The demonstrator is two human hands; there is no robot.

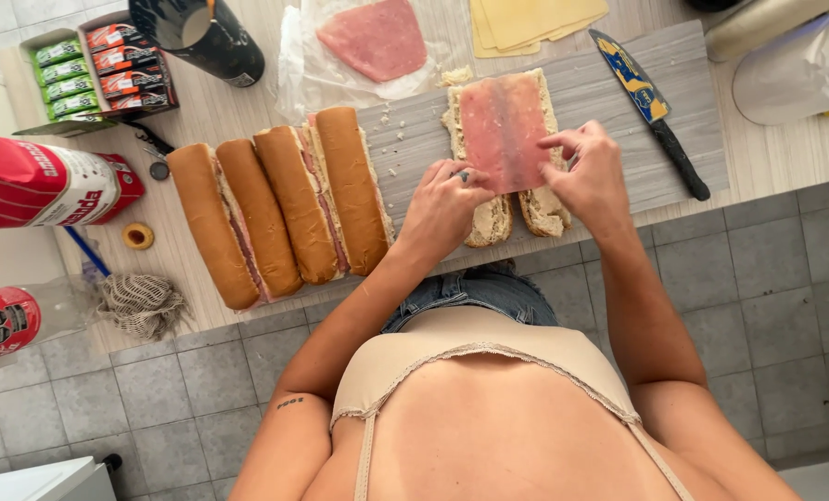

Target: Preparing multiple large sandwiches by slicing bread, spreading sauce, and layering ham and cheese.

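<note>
From the head view, both hands pinch a pink ham slice that lies on an open bread roll on the grey board. The left hand grips its near left edge. The right hand grips its right edge. Two closed sandwiches lie just left on the surface. A knife rests at the right.

A home kitchen: a wooden counter over a grey tiled floor, with a cutting board, knife, filled rolls, cheese slices (still stacked) and ham.
</note>
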